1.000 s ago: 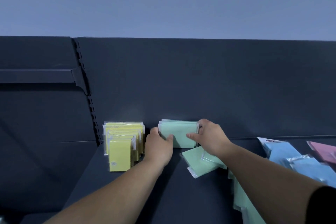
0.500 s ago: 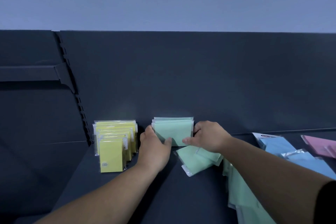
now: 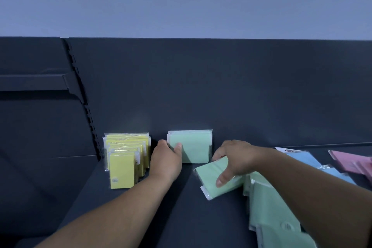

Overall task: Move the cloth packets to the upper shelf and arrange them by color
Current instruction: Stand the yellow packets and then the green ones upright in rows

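Far left on the dark shelf (image 3: 181, 217), against the back panel (image 3: 201, 86): yellow packets (image 3: 126, 155), upright in a tight front-to-back row. Just right of them, left hand (image 3: 166, 162) gripping the left edge of the upright green stack (image 3: 193, 147), thumb on its front face, fingers curled behind. Further right, right hand (image 3: 239, 159) spanning a loose green packet (image 3: 211, 179) lying flat and skewed on the shelf, thumb pressed on its top, fingers bent over its far edge. Near right, more green packets (image 3: 269, 207) in a flat overlapping pile. Far right, blue packets (image 3: 304, 159), then pink packets (image 3: 350, 161), lying flat.
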`<state>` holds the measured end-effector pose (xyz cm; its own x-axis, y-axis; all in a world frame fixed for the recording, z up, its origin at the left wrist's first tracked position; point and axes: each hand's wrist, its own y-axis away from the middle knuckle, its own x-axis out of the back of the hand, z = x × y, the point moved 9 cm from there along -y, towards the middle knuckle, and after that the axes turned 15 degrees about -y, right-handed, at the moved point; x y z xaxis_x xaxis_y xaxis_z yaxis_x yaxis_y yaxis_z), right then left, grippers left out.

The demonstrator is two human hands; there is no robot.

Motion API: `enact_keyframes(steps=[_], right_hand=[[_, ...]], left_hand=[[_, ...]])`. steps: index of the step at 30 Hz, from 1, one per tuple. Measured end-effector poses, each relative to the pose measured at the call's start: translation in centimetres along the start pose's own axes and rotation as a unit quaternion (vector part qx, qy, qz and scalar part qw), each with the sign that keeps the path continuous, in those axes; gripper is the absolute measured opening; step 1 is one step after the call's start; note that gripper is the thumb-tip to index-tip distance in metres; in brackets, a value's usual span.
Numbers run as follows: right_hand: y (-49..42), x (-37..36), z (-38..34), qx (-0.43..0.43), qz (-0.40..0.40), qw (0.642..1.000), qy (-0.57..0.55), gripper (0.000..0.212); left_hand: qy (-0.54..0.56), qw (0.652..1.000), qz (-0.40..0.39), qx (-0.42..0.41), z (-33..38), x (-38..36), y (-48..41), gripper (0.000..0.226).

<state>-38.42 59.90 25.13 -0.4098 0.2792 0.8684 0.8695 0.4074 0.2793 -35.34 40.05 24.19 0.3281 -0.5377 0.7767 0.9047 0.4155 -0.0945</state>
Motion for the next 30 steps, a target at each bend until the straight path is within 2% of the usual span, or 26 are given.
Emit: enact_keyframes(steps=[3, 7, 11, 14, 17, 20, 22, 26, 28, 30], right_hand=[[0.3, 0.1, 0.1, 0.013, 0.006, 1.0, -0.021, 0.066], [0.9, 0.2, 0.1, 0.041, 0.018, 0.988, -0.149, 0.041], [1.8, 2.0, 0.1, 0.064, 0.084, 0.971, -0.214, 0.025], [2.5, 3.2, 0.3, 0.065, 0.127, 0.95, -0.277, 0.02], [3.0, 4.0, 0.3, 0.084, 0.167, 0.919, -0.347, 0.018], [3.2, 3.5, -0.1, 0.102, 0.166, 0.893, -0.406, 0.018], [3.3, 3.0, -0.3, 0.104, 0.155, 0.896, -0.403, 0.02], [3.6, 3.1, 0.2, 0.068, 0.154, 0.935, -0.312, 0.032], [3.9, 3.4, 0.6, 0.038, 0.166, 0.957, -0.235, 0.041], [4.2, 3.7, 0.0, 0.04, 0.184, 0.96, -0.206, 0.053]], left_hand=[[0.011, 1.0, 0.004, 0.0, -0.2, 0.2, 0.2, 0.032], [0.033, 0.999, 0.012, -0.01, -0.3, 0.4, 0.6, 0.031], [0.063, 0.997, 0.044, -0.028, -0.1, 1.1, 1.8, 0.051], [0.076, 0.99, 0.087, -0.078, 1.2, 2.2, 3.5, 0.037], [0.055, 0.989, 0.037, -0.129, 2.5, 1.5, 4.6, 0.029], [0.092, 0.986, -0.042, -0.131, 2.6, 0.2, 5.1, 0.024], [0.139, 0.983, -0.049, -0.11, 2.1, 0.3, 4.9, 0.018], [0.235, 0.969, -0.038, -0.069, 1.4, 1.6, 4.1, 0.025], [0.25, 0.965, -0.016, -0.072, 1.6, 2.6, 3.8, 0.018], [0.243, 0.966, 0.004, -0.092, 2.1, 3.6, 3.8, 0.011]])
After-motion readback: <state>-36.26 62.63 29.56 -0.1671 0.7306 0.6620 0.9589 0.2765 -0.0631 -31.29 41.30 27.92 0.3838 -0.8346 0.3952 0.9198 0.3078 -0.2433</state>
